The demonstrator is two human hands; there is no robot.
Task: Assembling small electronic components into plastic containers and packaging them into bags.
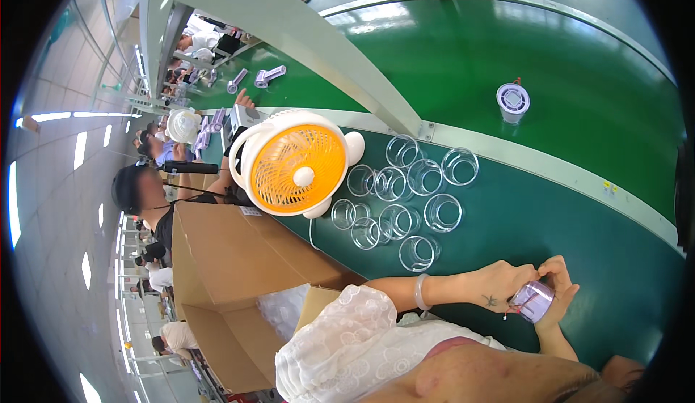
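Note:
Both of my hands are together at the right, over the dark green table. My left hand point(504, 283), with a bracelet on its wrist, grips a small lilac cylindrical part point(533, 301) with a shiny face. Thin red and white wire ends stick out at its lower left. My right hand point(562, 291) is curled around the other side of the same part. Left of my hands stand several clear round cups point(443, 213) in a loose cluster. A similar whitish-lilac round unit point(513, 102) with a red tip stands on the bright green belt beyond.
An orange and white fan point(298, 164) stands left of the cups. Near it an open cardboard box point(239, 258) holds clear plastic wrap. A pale metal rail point(507, 158) divides table and belt, with a post rising from it. Other people work farther left, near lilac handheld parts point(270, 77).

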